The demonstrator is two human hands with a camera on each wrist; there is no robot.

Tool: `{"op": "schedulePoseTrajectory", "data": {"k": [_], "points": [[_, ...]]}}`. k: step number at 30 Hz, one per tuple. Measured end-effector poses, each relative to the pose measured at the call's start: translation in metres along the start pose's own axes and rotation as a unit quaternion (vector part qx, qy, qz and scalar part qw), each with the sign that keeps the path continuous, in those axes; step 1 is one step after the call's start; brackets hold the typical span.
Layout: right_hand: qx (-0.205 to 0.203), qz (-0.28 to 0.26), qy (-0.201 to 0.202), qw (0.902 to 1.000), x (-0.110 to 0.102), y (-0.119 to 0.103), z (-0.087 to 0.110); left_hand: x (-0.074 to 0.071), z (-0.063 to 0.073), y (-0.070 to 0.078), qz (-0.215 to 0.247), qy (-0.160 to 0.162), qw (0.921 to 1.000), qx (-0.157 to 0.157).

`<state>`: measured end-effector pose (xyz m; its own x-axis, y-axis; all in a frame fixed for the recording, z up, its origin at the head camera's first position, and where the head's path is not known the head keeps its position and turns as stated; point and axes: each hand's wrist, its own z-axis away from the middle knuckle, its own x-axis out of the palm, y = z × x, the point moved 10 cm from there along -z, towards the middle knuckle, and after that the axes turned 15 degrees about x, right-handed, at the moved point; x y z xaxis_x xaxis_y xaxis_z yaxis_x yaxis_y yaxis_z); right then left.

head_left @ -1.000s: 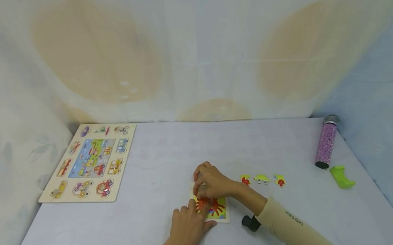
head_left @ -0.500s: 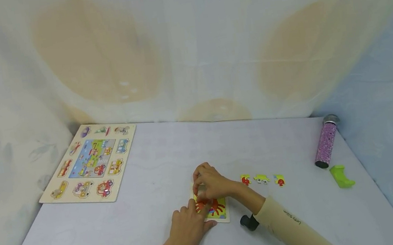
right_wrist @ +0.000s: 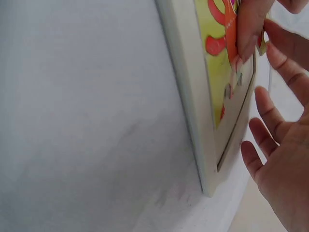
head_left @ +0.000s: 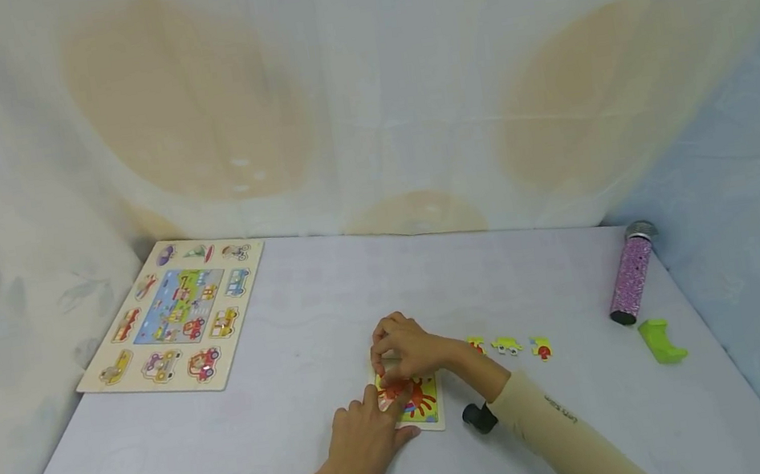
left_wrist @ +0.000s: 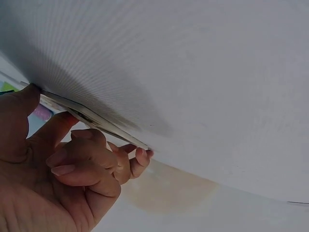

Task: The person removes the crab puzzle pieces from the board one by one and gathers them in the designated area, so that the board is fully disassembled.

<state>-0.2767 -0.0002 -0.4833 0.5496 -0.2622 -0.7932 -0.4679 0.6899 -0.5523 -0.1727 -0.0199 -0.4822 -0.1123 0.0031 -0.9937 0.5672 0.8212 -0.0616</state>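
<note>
A small wooden jigsaw board (head_left: 434,425) with a red crab on yellow lies flat before me. My left hand (head_left: 361,442) steadies it: the index finger presses on the picture and the thumb touches the near edge. My right hand (head_left: 406,351) bends over the far left corner. In the right wrist view, its thumb and index finger pinch a small yellow-green puzzle piece (right_wrist: 262,47), mostly hidden by the fingers. Bare wood (right_wrist: 231,137) shows in one corner of the recess. In the left wrist view, the board appears edge-on beside the left thumb (left_wrist: 26,99).
Three loose puzzle pieces (head_left: 507,345) lie right of the board. Under the right forearm is a black object (head_left: 479,419). A glittery purple microphone (head_left: 632,274) and a green curved piece (head_left: 661,342) lie far right. A larger vehicle puzzle board (head_left: 178,306) sits at the far left.
The right hand shifts slightly to the left at the far corner, and its forearm now partly covers the nearest loose piece. The left hand stays in place.
</note>
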Motion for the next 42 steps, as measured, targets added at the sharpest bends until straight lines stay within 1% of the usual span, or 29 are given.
{"op": "schedulePoseTrajectory", "data": {"k": [3, 6, 13, 17, 20, 22, 26, 29, 32, 36, 39, 42], "points": [[-0.011, 0.016, 0.005, 0.9998, -0.001, -0.002, 0.001, 0.000, -0.001, 0.001, 0.000, -0.004, 1.0000, 0.004], [-0.011, 0.018, 0.011, 0.9997, -0.003, -0.002, 0.002, 0.001, -0.001, 0.001, 0.002, -0.007, 1.0000, 0.005], [0.001, -0.032, 0.018, 0.9993, -0.009, 0.000, 0.005, 0.000, 0.000, -0.001, 0.005, -0.001, 1.0000, 0.004], [0.015, -0.059, 0.020, 0.9980, -0.008, 0.003, 0.007, 0.000, 0.000, -0.001, 0.015, 0.000, 0.9999, 0.005], [0.020, -0.069, 0.019, 0.9972, -0.007, 0.002, 0.009, 0.000, 0.001, -0.001, 0.023, 0.000, 0.9997, 0.006], [0.019, -0.068, 0.019, 0.9973, -0.007, -0.001, 0.011, 0.001, 0.001, -0.001, 0.025, -0.001, 0.9997, 0.007], [0.009, -0.044, 0.031, 0.9985, -0.008, -0.006, 0.012, 0.000, 0.001, -0.001, 0.021, 0.000, 0.9997, 0.013], [0.006, -0.035, 0.038, 0.9987, -0.008, -0.006, 0.012, -0.001, 0.000, -0.002, 0.019, 0.008, 0.9995, 0.024], [0.013, -0.036, 0.036, 0.9986, -0.006, -0.003, 0.010, -0.002, 0.001, -0.002, 0.015, 0.013, 0.9990, 0.040], [0.023, -0.052, 0.029, 0.9980, -0.004, 0.001, 0.009, -0.003, 0.007, -0.006, 0.026, 0.006, 0.9984, 0.051], [0.024, -0.057, 0.029, 0.9977, -0.004, 0.003, 0.008, -0.005, 0.015, -0.014, 0.037, 0.002, 0.9984, 0.042], [0.026, -0.054, 0.030, 0.9978, -0.005, 0.005, 0.008, -0.007, 0.023, -0.023, 0.040, 0.009, 0.9985, 0.036]]}}
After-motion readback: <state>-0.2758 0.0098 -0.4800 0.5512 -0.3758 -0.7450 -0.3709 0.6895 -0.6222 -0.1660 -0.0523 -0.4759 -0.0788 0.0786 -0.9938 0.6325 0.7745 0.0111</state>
